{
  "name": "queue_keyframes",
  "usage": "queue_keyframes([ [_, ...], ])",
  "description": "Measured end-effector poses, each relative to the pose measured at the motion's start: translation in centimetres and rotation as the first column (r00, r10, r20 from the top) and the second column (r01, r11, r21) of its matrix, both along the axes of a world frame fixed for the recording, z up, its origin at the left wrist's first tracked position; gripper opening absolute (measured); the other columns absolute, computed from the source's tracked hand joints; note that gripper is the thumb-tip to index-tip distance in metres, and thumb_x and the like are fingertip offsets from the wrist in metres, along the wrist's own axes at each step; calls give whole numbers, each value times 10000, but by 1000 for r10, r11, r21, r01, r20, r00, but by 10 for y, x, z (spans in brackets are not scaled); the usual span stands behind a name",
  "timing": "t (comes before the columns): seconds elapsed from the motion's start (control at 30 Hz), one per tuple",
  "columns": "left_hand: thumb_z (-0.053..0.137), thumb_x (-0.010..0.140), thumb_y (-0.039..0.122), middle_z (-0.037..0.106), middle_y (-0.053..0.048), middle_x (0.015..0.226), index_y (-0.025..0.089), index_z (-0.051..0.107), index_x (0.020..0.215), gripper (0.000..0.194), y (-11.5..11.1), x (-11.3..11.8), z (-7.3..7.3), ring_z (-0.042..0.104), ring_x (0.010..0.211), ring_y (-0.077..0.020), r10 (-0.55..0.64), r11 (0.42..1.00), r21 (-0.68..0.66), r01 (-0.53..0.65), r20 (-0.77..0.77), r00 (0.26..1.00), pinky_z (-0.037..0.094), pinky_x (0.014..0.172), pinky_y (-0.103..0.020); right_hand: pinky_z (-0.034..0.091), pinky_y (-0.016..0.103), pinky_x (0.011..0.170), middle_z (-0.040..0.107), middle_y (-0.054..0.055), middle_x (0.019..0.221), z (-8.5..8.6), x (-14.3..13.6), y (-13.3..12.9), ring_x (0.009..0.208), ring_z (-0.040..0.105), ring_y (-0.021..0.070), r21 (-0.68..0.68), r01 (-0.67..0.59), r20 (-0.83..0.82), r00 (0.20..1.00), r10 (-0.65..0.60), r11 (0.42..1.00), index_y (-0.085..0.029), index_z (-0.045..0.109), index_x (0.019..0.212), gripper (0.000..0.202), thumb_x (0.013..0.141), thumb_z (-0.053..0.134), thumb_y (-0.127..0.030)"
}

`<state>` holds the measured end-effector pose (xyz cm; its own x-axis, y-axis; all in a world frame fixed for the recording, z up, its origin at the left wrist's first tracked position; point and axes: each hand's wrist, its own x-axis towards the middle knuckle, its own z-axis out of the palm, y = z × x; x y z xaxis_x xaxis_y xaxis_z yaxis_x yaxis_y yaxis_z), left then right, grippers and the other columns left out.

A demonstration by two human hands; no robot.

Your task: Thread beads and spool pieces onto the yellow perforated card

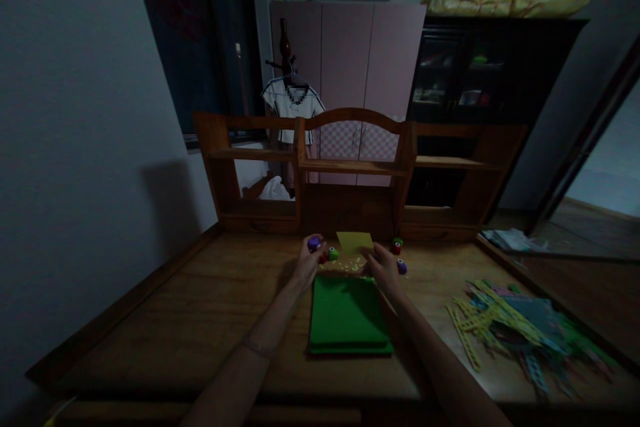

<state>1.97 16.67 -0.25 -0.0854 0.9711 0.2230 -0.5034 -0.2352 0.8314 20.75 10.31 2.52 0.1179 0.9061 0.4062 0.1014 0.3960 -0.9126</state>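
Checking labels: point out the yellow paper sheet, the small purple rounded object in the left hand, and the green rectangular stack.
Yellow paper sheet (355, 242), head view: middle of its face.
Small purple rounded object (313, 243), head view: its visible side.
Green rectangular stack (349, 312), head view: its top surface.

Dim light, soft shadow on wall (95, 113)

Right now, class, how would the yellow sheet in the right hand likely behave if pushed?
The yellow sheet looks thin, so it is probably light for its size. It extends fairly flat from the right hand, suggesting slight stiffness, though a push would likely bend it. Held near one corner, it may pivot.
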Motion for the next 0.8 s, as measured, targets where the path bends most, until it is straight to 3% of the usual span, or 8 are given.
queue_keyframes([
  [0.17,749,626,371,631,-56,795,152,568,1072,528,-3,-1,4,612,642,-129,-68,997,-36,64,-106,992,431,508,-180,539,317,545,659,23,715,-1,10,9,563,650,197,-25,-7,-164,987,2,1000,-191,552,904,252,743,566,-385],
  [0.27,718,662,407,650,-98,903,154,565,1090,521,-8,-1,13,631,698,-151,-121,992,-53,118,-49,991,458,537,-201,544,340,650,673,45,820,-2,11,14,652,666,201,-41,-17,-260,966,6,999,-182,552,870,270,703,612,-386],
  [0.37,727,677,333,639,-117,1020,146,566,1068,463,-13,1,21,629,826,-161,-182,983,-8,183,60,981,491,680,-236,537,327,697,674,65,892,-1,8,12,727,668,202,-38,-25,-257,966,14,999,-168,573,878,312,687,634,-407],
  [0.47,763,638,218,623,-112,1084,137,580,1042,450,-15,2,24,608,929,-161,-234,972,27,232,119,965,468,800,-239,538,297,585,680,56,814,4,4,5,644,665,200,-70,-31,-179,984,18,997,-167,578,891,353,696,625,-457],
  [0.6,775,618,175,647,-96,1029,142,575,1093,516,-17,1,24,614,922,-163,-276,961,4,277,99,956,463,815,-238,460,249,378,624,-2,570,9,-2,-4,420,597,175,-77,-21,-53,998,17,997,-170,578,864,358,717,597,-496],
  [0.8,777,625,192,653,-90,996,124,593,1060,477,-15,-1,19,625,850,-143,-305,951,-24,310,115,945,487,801,-240,452,249,349,616,-11,558,13,-7,-9,380,579,169,-53,-52,25,998,54,997,-179,570,862,353,736,560,-508],
])
